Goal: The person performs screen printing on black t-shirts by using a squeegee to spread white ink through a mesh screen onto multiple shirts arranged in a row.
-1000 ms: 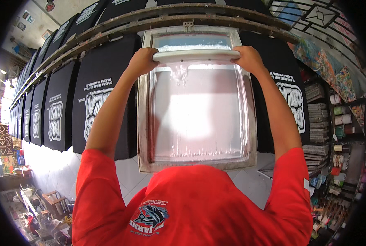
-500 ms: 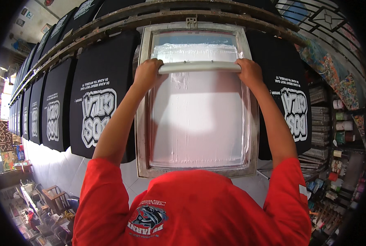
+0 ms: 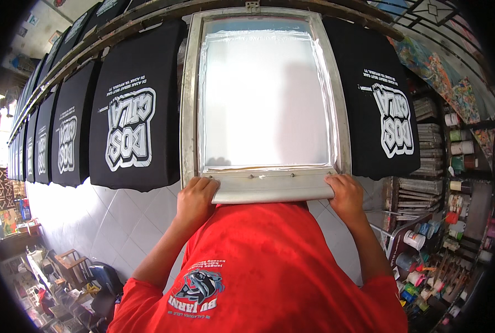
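Observation:
Both my hands grip one long white squeegee (image 3: 272, 191) by its ends. My left hand (image 3: 194, 198) holds the left end and my right hand (image 3: 344, 194) the right end. The squeegee lies across the near end of a metal-framed printing screen (image 3: 188, 111), whose mesh (image 3: 264, 100) is coated white with ink. The screen sits flat on a long rail, between a black T-shirt (image 3: 131, 111) on the left and another black T-shirt (image 3: 383, 105) on the right, both with white printed designs. My red shirt (image 3: 269, 266) fills the lower middle.
More printed black T-shirts (image 3: 47, 139) run in a row away to the left. Shelves with ink jars and pots (image 3: 458, 150) stand on the right. A white tiled floor (image 3: 114, 222) lies below, with chairs and clutter (image 3: 64, 272) at the lower left.
My two hands have drawn the squeegee from the far end of the screen down its whole length to the near end, leaving the mesh evenly white.

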Demonstrator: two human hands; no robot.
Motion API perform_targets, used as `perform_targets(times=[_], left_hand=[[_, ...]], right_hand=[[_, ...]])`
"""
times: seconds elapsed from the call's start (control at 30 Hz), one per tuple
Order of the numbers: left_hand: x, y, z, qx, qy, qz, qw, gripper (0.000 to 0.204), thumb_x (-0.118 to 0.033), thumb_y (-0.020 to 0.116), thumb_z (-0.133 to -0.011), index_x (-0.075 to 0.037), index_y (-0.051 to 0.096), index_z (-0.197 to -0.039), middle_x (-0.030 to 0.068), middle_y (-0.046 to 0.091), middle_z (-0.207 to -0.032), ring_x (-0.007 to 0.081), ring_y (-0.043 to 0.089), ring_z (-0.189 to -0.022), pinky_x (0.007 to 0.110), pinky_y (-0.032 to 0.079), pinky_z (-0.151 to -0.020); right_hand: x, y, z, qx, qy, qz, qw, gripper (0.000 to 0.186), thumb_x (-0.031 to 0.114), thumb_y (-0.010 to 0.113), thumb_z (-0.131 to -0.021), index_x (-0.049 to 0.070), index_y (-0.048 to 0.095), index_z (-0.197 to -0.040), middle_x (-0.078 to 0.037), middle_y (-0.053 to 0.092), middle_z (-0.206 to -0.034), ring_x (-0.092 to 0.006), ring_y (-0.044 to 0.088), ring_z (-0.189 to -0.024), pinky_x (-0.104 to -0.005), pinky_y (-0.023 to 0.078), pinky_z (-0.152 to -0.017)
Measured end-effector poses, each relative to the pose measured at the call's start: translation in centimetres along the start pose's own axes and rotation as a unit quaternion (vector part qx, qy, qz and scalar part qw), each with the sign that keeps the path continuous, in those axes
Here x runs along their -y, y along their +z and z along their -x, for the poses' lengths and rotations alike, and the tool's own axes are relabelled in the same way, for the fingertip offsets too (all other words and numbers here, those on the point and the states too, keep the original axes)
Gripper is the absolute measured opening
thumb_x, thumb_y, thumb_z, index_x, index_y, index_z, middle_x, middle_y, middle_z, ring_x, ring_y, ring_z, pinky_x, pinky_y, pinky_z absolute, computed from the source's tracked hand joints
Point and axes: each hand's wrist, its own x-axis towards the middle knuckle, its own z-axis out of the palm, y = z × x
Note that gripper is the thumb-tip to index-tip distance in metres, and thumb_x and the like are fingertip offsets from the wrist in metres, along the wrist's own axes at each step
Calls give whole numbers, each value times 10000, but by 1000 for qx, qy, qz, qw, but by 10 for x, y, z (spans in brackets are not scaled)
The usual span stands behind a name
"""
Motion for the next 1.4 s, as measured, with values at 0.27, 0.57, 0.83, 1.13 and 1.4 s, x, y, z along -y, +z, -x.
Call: perform_targets(times=[0.27,0.57,0.83,1.13,1.4], left_hand=[[30,-33,-88,88,68,33,993,164,-165,714,-705,-64,666,-825,147,647,-803,362,638,-795,452,516,-712],[3,11,-3,-131,114,-7,985,288,-93,730,-641,-111,640,-914,50,623,-865,240,630,-864,371,539,-678],[23,-20,-59,33,53,39,997,182,-93,712,-666,-87,675,-844,101,645,-832,333,639,-819,446,521,-691],[19,-31,-78,81,26,19,996,141,-130,725,-713,-62,670,-823,127,643,-824,348,637,-814,448,511,-698],[20,-14,-58,-102,68,-4,992,314,-6,717,-635,-73,657,-936,77,631,-872,289,612,-887,402,523,-717]], right_hand=[[-20,-27,-89,125,27,-40,991,234,132,744,-670,56,705,-887,-145,688,-915,-339,650,-882,-423,517,-774],[4,18,0,-90,-25,-8,996,332,-3,680,-629,97,685,-945,-74,673,-943,-316,635,-880,-425,526,-798],[-15,-13,-57,30,-29,-28,999,221,90,758,-637,80,685,-845,-109,683,-857,-319,656,-812,-412,524,-693],[-17,-21,-74,49,-16,-26,998,194,136,774,-668,70,677,-822,-122,668,-811,-331,648,-796,-416,512,-670],[-11,0,-56,-126,-53,11,991,368,-4,648,-624,94,679,-978,-81,678,-948,-294,638,-916,-412,538,-751]])
